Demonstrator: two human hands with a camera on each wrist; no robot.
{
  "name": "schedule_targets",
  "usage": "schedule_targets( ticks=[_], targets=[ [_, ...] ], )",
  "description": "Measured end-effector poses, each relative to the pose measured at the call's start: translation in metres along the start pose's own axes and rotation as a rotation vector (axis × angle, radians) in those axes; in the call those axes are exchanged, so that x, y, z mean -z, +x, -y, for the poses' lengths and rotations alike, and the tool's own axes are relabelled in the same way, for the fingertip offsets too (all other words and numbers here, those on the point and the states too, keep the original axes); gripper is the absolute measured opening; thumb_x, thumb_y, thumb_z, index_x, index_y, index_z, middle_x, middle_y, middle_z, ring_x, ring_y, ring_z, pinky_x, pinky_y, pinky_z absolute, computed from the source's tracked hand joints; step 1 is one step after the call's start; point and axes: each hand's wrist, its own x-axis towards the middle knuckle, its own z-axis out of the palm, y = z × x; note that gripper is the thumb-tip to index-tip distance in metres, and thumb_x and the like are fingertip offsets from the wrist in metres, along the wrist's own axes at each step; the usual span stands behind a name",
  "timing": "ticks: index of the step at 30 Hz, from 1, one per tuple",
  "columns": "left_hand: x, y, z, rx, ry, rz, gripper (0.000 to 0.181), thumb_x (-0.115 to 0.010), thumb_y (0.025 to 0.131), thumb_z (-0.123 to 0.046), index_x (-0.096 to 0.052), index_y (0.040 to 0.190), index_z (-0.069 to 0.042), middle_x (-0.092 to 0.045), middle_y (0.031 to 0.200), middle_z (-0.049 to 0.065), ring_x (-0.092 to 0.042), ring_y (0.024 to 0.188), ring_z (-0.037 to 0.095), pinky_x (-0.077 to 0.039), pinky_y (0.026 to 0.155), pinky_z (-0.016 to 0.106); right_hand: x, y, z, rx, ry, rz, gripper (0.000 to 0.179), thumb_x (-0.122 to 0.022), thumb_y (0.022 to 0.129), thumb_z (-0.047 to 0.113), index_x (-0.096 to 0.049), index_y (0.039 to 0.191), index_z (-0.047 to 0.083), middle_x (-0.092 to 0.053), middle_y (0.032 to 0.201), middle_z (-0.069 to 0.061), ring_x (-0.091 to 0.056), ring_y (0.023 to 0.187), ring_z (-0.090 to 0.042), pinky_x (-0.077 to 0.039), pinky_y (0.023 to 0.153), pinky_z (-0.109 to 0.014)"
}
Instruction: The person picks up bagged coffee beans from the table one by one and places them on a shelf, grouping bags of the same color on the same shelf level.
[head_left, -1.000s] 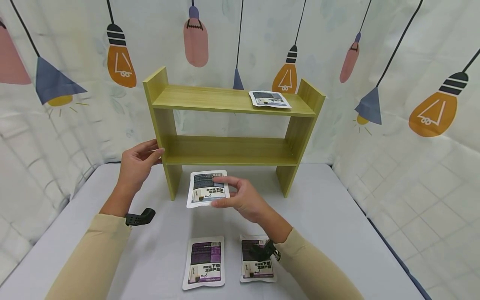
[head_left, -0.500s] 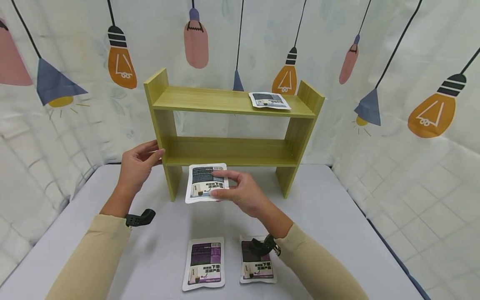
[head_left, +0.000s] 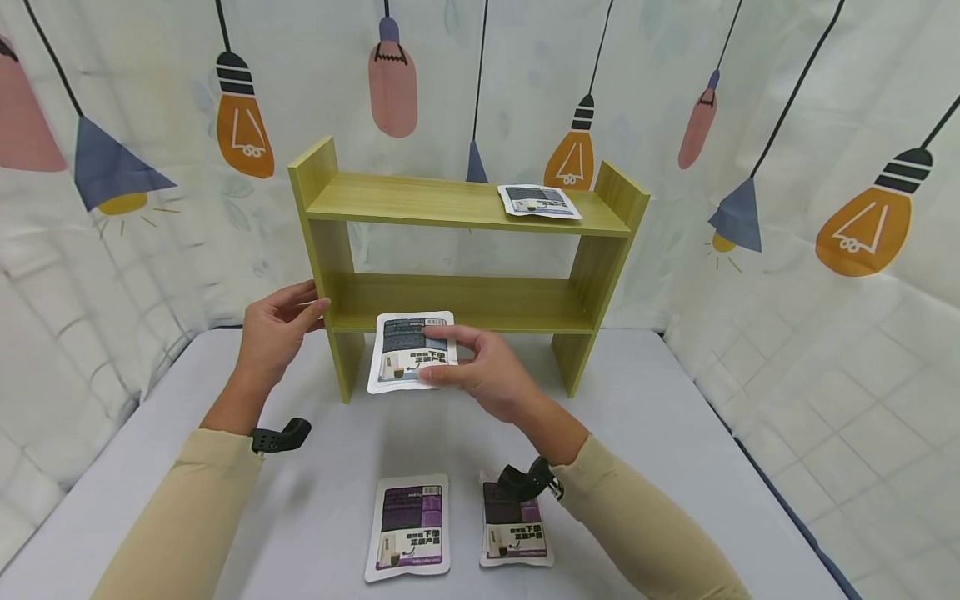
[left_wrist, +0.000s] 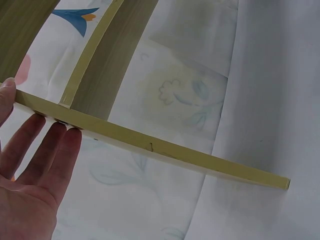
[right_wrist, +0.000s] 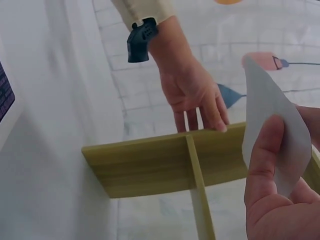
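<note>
At the yellow-green wooden shelf (head_left: 598, 267), a flat white pouch with a dark grey-blue label (head_left: 401, 340) climbs in a right-hand pinch

The right hand (head_left: 487, 367) has raised the pouch little by little over the last second. Its fingers pinch the pouch's right side. Seen from the head camera, the pouch's far edge now overlaps the front of the lower board (head_left: 465, 296); whether they touch, I cannot tell. Judging by this, the pouch has come up to about that board's level but is only being carried, not yet laid down.

The left hand (head_left: 276, 329) has stayed put, its fingers gripping the edge of the left side panel (head_left: 326, 250), probably to steady it.

A similar grey-blue-labelled white pouch (head_left: 540, 201) lies unmoved on the upper board (head_left: 412, 200), towards its right end. On the white tabletop (head_left: 315, 517) lie a purple-labelled white pouch (head_left: 408, 529) and, beside it, another purple-labelled pouch (head_left: 516, 533), partly hidden by the black wrist device (head_left: 525, 479).
</note>
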Motion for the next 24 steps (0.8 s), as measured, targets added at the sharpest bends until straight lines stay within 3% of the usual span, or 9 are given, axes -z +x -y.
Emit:
schedule_targets(
  ticks=[10, 24],
  targets=[
    [0.001, -0.001, 0.0, 0.004, 0.013, -0.008, 0.054, -0.07, 0.097, -0.035, -0.059, 0.146, -0.017, -0.062, 0.143, 0.01, -0.065, 0.103, -0.007, -0.059, 0.083, 0.015, -0.003, 0.002, 0.017, 0.004, 0.015, -0.022, 0.061, -0.075, 0.085, -0.011, -0.062, 0.142, 0.009, -0.064, 0.135, -0.018, -0.072, 0.1, -0.02, -0.061, 0.084, -0.026],
    [0.001, 0.001, 0.001, -0.005, 0.011, -0.012, 0.055, -0.072, 0.096, -0.035, -0.059, 0.146, -0.016, -0.062, 0.143, 0.012, -0.065, 0.101, -0.007, -0.06, 0.081, 0.015, -0.007, 0.002, 0.045, 0.069, 0.022, -0.019, 0.061, -0.072, 0.086, -0.014, -0.06, 0.142, 0.006, -0.061, 0.134, -0.016, -0.07, 0.096, -0.019, -0.061, 0.08, -0.022]
  ],
)
